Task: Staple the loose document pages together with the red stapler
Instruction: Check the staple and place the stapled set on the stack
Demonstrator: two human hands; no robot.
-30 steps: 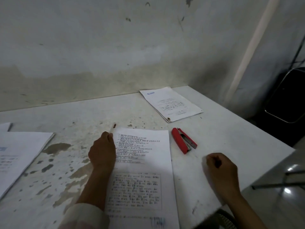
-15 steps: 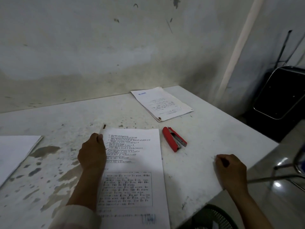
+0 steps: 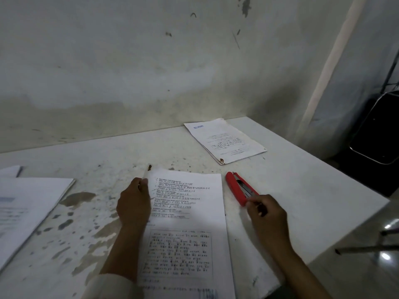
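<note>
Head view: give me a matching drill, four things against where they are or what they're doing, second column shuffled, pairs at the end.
Things:
1. red stapler
2. left hand
3. far document
4. paper stack

States:
A. lies near the wall, at the back of the table
B. at the table's left edge
C. holds the top left corner of the nearest pages
D. right of the nearest pages, right hand at its near end

Pairs: 1-D, 2-C, 3-A, 4-B
</note>
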